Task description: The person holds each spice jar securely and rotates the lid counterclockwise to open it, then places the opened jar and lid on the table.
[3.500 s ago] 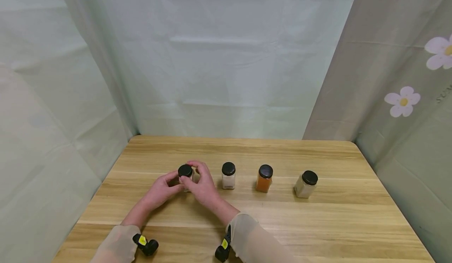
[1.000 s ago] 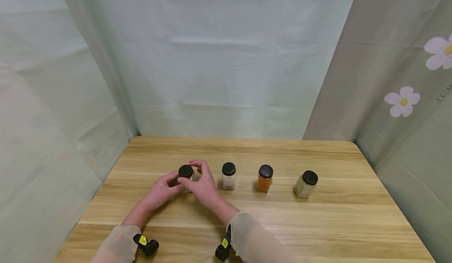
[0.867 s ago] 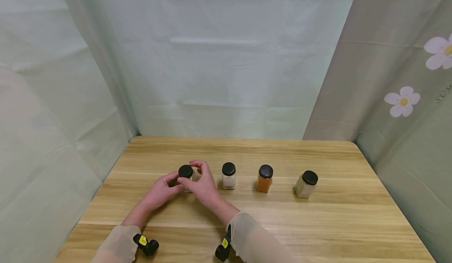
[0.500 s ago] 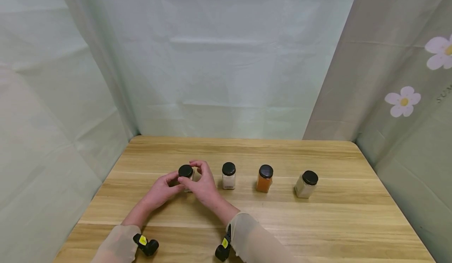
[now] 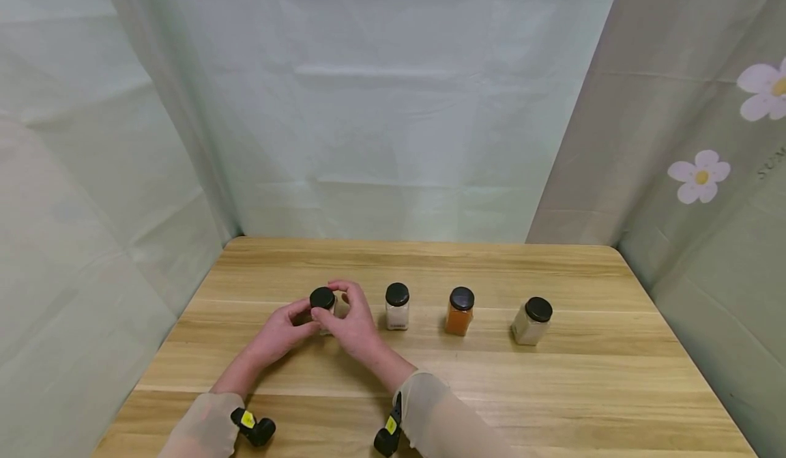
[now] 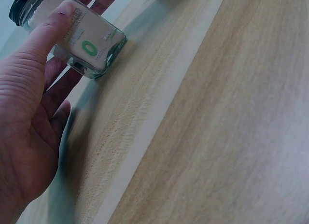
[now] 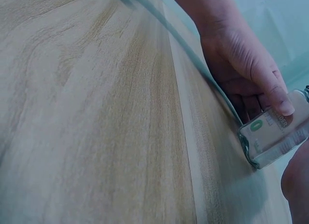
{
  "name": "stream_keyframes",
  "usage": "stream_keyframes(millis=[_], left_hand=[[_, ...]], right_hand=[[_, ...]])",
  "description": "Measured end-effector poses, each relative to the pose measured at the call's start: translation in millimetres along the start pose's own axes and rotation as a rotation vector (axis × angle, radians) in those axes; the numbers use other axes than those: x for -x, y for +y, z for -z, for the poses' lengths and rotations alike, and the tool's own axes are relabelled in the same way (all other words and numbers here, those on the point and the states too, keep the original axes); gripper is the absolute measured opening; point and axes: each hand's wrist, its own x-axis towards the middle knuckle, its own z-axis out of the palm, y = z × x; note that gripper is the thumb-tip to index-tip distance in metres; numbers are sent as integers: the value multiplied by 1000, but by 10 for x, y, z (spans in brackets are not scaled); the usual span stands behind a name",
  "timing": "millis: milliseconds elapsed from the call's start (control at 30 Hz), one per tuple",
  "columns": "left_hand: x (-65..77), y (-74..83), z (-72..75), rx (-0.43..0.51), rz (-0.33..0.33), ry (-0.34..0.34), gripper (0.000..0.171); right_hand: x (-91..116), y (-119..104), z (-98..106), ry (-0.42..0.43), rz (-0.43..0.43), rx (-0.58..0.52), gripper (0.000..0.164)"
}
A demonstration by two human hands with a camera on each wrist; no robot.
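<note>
A clear glass spice jar (image 6: 89,33) with pale contents and a black lid (image 5: 322,297) stands at the left of a row of jars. My left hand (image 5: 284,334) grips its body, the thumb lying over the label in the left wrist view. My right hand (image 5: 355,323) pinches around the lid from the right, thumb in front and index finger arched behind. In the right wrist view the jar's base (image 7: 251,149) is seen beside the left thumb, while only part of my right hand (image 7: 297,185) shows at the edge. The lid looks seated on the jar.
To the right stand three more black-lidded jars: one with white contents (image 5: 397,315), one orange (image 5: 459,318) and one beige, turned at an angle (image 5: 529,325). They share a wooden table (image 5: 552,396). Pale curtains (image 5: 393,103) hang behind and beside it.
The right thumb and fingers have shifted slightly about the lid. The left hand, the held jar and the other jars have hardly moved.
</note>
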Motion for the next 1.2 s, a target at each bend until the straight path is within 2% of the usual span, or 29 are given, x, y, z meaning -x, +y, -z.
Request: stream_keyframes(millis=[233, 367, 833, 1200], left_hand=[[-5, 1, -1, 1, -12, 1, 47], [-8, 3, 1, -3, -2, 4, 49], [-5, 23, 2, -23, 17, 8, 49], [-1, 45, 3, 2, 17, 5, 52]], right_hand=[[-13, 7, 4, -15, 104, 16, 43], [-10, 12, 1, -13, 123, 46, 41], [-10, 9, 13, -16, 87, 89, 39], [-12, -16, 4, -17, 81, 80, 38]])
